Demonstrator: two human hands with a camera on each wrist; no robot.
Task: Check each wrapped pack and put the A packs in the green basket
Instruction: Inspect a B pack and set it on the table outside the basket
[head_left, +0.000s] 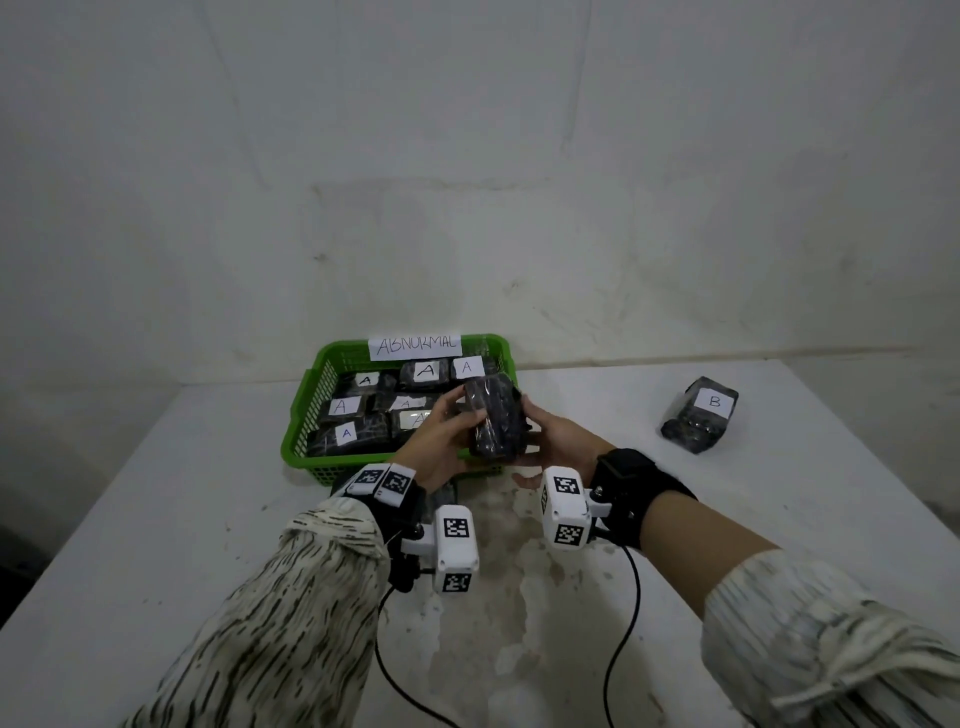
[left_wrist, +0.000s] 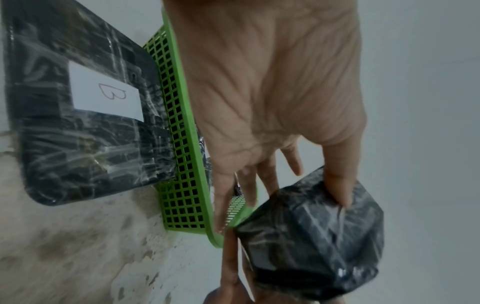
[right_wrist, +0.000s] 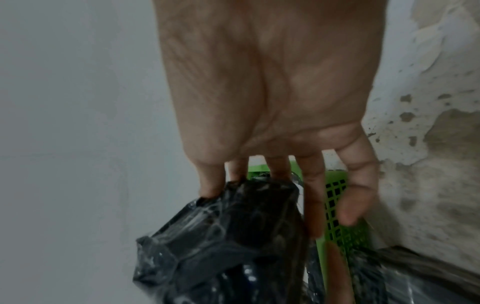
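Observation:
Both of my hands hold one dark wrapped pack (head_left: 493, 421) upright over the front right corner of the green basket (head_left: 311, 410). My left hand (head_left: 449, 426) grips its left side, with the thumb on the near face. On the right side, my right hand (head_left: 545, 436) clasps the pack between thumb and fingers. No label shows on it in any view. The left wrist view has the pack (left_wrist: 311, 236) under my thumb, and the right wrist view has the pack (right_wrist: 221, 246) at my fingertips. Several packs marked A (head_left: 426, 371) lie in the basket.
A pack marked B (head_left: 698, 415) lies on the white table (head_left: 727, 519) at the right. Another B pack (left_wrist: 78, 113) lies against the basket's front wall (left_wrist: 182, 185), below my left wrist. A paper sign (head_left: 415, 345) stands on the basket's far rim. A wall rises behind the table.

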